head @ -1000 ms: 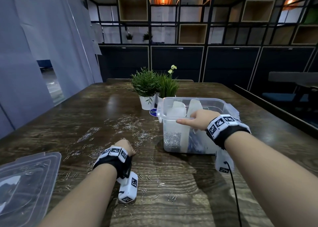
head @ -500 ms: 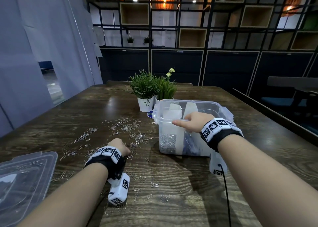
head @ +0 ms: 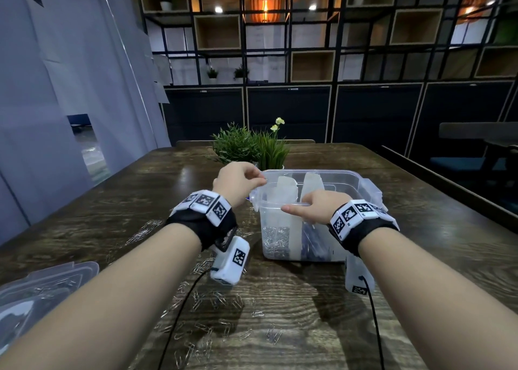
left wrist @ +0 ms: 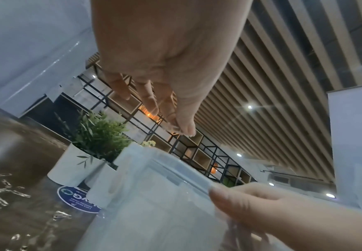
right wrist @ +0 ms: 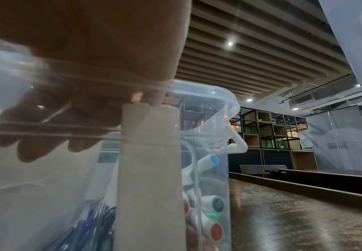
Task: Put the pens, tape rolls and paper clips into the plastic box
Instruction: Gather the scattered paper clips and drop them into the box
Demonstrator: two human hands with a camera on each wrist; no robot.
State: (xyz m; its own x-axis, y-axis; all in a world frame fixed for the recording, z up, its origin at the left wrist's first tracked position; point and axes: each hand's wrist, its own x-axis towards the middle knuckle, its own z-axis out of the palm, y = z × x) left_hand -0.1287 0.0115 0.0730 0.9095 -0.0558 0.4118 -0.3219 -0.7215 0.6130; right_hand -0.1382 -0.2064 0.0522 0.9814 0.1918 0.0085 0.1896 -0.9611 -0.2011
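Hovering over the clear plastic box's (head: 330, 173) left corner, the left hand (head: 238, 180) is pinching silver paper clips (left wrist: 176, 127) between thumb and fingertips; the right hand (head: 314, 209) is gripping the near rim, steadying it. Releasing should wait until the pinch is above the clip compartment (head: 276, 242).

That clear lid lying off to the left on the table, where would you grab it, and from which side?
Probably by the near right edge of the lid, coming from above with the left hand, which is nearer. It lies flat on the table with a raised rim, so the fingers can likely hook under the lip while the thumb presses on top. Paper clips lie beside it; lift rather than slide.
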